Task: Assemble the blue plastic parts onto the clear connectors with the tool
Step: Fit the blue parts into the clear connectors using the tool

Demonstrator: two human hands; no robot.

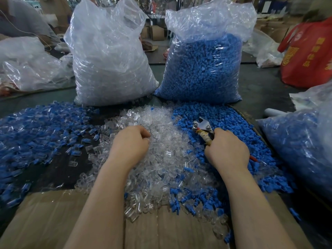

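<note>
Bags [111,65] hold clear connectors, blue parts [203,72]; right hand [227,150] grips tool [203,128], left hand [131,142] curled, grip unclear.

A dark green table [260,87] stretches back into a dim, cluttered workshop. A flattened cardboard sheet [45,212] covers its near edge. Crumpled clear plastic bags [27,69] lie at the far left, a red bag with yellow print [309,56] stands at the far right, and brown cardboard boxes [156,33] are stacked behind.
</note>
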